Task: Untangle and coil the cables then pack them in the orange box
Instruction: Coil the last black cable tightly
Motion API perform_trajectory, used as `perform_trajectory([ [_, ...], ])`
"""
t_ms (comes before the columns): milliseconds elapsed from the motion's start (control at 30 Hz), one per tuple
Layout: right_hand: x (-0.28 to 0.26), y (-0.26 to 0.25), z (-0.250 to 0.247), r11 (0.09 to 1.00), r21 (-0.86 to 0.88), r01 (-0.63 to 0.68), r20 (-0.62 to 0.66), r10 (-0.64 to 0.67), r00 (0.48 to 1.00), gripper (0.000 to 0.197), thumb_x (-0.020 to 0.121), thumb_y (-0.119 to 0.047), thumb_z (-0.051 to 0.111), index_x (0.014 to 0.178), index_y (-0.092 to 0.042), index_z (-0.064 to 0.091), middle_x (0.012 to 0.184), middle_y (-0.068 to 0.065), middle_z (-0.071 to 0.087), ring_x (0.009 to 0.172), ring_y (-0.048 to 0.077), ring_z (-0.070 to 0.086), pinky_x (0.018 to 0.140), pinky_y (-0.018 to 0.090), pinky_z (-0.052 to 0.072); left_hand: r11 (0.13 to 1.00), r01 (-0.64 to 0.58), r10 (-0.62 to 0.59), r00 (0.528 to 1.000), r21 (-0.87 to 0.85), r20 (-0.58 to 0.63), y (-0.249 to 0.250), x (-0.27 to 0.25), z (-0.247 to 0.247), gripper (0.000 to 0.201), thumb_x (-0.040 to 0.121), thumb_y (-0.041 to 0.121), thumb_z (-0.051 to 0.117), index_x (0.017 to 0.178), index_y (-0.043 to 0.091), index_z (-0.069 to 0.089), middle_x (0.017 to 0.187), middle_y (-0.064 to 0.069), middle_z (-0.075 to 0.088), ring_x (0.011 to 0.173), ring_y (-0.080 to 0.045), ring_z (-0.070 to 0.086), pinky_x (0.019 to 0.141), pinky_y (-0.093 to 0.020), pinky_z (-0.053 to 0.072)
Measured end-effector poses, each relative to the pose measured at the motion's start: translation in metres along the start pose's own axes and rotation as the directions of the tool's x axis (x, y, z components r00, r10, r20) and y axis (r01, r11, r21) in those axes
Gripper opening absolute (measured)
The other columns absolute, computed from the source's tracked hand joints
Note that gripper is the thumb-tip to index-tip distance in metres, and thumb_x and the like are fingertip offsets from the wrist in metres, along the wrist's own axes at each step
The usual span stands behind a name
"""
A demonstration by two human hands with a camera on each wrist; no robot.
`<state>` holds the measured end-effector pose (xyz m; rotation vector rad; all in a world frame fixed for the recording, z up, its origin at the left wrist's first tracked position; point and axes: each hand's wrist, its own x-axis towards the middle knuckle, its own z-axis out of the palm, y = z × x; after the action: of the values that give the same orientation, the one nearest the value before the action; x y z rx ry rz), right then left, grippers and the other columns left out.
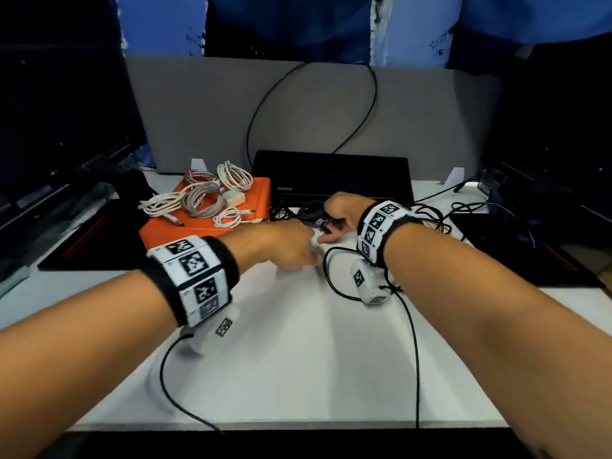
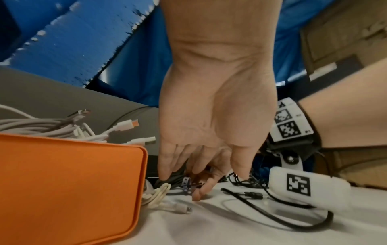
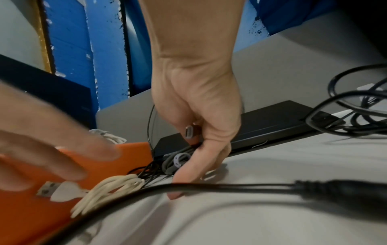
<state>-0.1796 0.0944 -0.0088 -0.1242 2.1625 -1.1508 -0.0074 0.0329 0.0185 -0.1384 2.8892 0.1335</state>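
Observation:
The orange box (image 1: pixel 165 231) (image 2: pixel 73 182) (image 3: pixel 25 215) sits shut at the left of the white table, with several coiled white cables (image 1: pixel 202 197) and a white charger on its lid. My right hand (image 1: pixel 331 220) (image 3: pixel 201 149) grips a grey coiled cable (image 1: pixel 311 210) (image 2: pixel 173 179) (image 3: pixel 170 165) bound with a purple tie (image 1: pixel 320 222) (image 2: pixel 186 182), its plug (image 3: pixel 189 131) held in the fingers. My left hand (image 1: pixel 291 246) (image 2: pixel 201 165) reaches in with straight fingers, one tip at that grey coil. A white coiled cable (image 2: pixel 157 194) (image 3: pixel 113 189) lies against the box's corner.
A flat black device (image 1: pixel 331 173) lies behind the hands, before a grey partition (image 1: pixel 298 104). Tangled black cables (image 1: pixel 427 213) (image 3: pixel 356 112) lie at the right. The wrist cameras' black leads (image 1: pixel 410 326) trail over the near table. Dark equipment flanks both sides.

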Motion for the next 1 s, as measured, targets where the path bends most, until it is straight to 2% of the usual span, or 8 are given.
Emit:
perform_trajectory([
  [100, -0.008, -0.005, 0.013, 0.994, -0.096, 0.048, -0.045, -0.053, 0.998, 0.029, 0.104, -0.002, 0.033, 0.086, -0.001, 0.056, 0.074, 0.016, 0.055, 0.058, 0.027, 0.052, 0.079, 0.051, 0.059, 0.998, 0.042, -0.042, 0.999, -0.043, -0.002, 0.001, 0.017, 0.005, 0.065, 0.103, 0.049, 0.047, 0.156, 0.014, 0.03, 0.151, -0.013, 0.045, 0.134, -0.031, 0.048, 0.1, -0.032, 0.04],
  [167, -0.01, -0.004, 0.012, 0.989, -0.132, 0.071, -0.043, -0.077, 0.996, 0.033, 0.102, -0.002, 0.029, 0.081, -0.004, 0.055, 0.069, 0.013, 0.054, 0.056, 0.023, 0.047, 0.072, 0.041, 0.05, 0.992, 0.111, -0.111, 0.994, -0.054, -0.005, -0.002, 0.032, 0.009, 0.079, 0.101, 0.054, 0.046, 0.161, 0.013, 0.015, 0.158, -0.016, 0.034, 0.139, -0.035, 0.042, 0.108, -0.039, 0.04],
  [367, -0.013, -0.005, -0.004, 0.921, -0.38, 0.09, 0.029, -0.086, 0.996, 0.03, 0.106, -0.017, 0.035, 0.102, -0.002, 0.06, 0.083, 0.018, 0.064, 0.061, 0.027, 0.06, 0.07, 0.034, 0.052, 0.977, 0.188, -0.184, 0.982, 0.098, -0.051, -0.006, 0.071, 0.008, 0.073, 0.099, 0.035, 0.044, 0.161, 0.009, 0.015, 0.165, -0.011, 0.023, 0.148, -0.036, 0.027, 0.118, -0.047, 0.028],
  [500, -0.033, -0.006, -0.026, 0.725, -0.671, 0.156, 0.022, -0.191, 0.981, 0.027, 0.106, -0.025, 0.038, 0.101, -0.008, 0.059, 0.099, 0.017, 0.073, 0.066, 0.025, 0.064, 0.061, 0.029, 0.05, 0.988, 0.093, -0.096, 0.995, 0.12, 0.02, -0.003, 0.088, 0.004, 0.06, 0.102, 0.037, 0.037, 0.157, 0.014, 0.03, 0.161, -0.008, 0.037, 0.142, -0.032, 0.04, 0.115, -0.044, 0.035],
  [667, -0.052, 0.007, -0.065, 0.375, -0.909, 0.182, 0.11, -0.205, 0.973, 0.035, 0.101, -0.041, 0.055, 0.113, -0.01, 0.063, 0.103, 0.007, 0.074, 0.089, 0.027, 0.069, 0.095, 0.049, 0.058, 0.973, 0.133, -0.153, 0.984, 0.189, 0.095, -0.004, 0.102, 0.0, 0.057, 0.096, 0.02, 0.044, 0.152, 0.01, 0.042, 0.157, -0.012, 0.042, 0.141, -0.032, 0.043, 0.115, -0.044, 0.038],
  [800, -0.079, 0.037, -0.093, 0.024, -0.989, 0.146, 0.143, -0.106, 0.984, 0.058, 0.098, -0.052, 0.061, 0.143, -0.016, 0.055, 0.148, 0.005, 0.052, 0.133, 0.031, 0.053, 0.109, 0.044, 0.045, 0.966, 0.129, -0.152, 0.984, 0.225, 0.088, -0.003, 0.103, -0.009, 0.053, 0.097, 0.023, 0.045, 0.149, 0.01, 0.046, 0.154, -0.013, 0.045, 0.139, -0.031, 0.045, 0.113, -0.039, 0.038],
  [900, -0.076, 0.065, -0.108, -0.014, -0.99, 0.141, 0.142, -0.042, 0.989, 0.068, 0.087, -0.062, 0.068, 0.142, -0.026, 0.054, 0.143, 0.003, 0.057, 0.126, 0.029, 0.059, 0.106, 0.047, 0.049, 0.973, 0.083, -0.095, 0.994, 0.215, 0.045, -0.001, 0.106, -0.017, 0.043, 0.099, 0.032, 0.047, 0.135, 0.012, 0.058, 0.139, -0.011, 0.057, 0.119, -0.03, 0.057, 0.104, -0.041, 0.047],
  [1000, -0.069, 0.087, -0.118, 0.088, -0.983, 0.164, 0.156, -0.087, 0.984, 0.066, 0.08, -0.06, 0.073, 0.136, -0.03, 0.055, 0.122, -0.001, 0.065, 0.102, 0.025, 0.069, 0.092, 0.044, 0.058, 0.977, 0.023, -0.003, 0.995, 0.21, -0.097, 0.022, 0.097, -0.023, 0.036, 0.099, 0.037, 0.048, 0.114, 0.011, 0.067, 0.117, -0.01, 0.065, 0.098, -0.028, 0.062, 0.088, -0.043, 0.056],
])
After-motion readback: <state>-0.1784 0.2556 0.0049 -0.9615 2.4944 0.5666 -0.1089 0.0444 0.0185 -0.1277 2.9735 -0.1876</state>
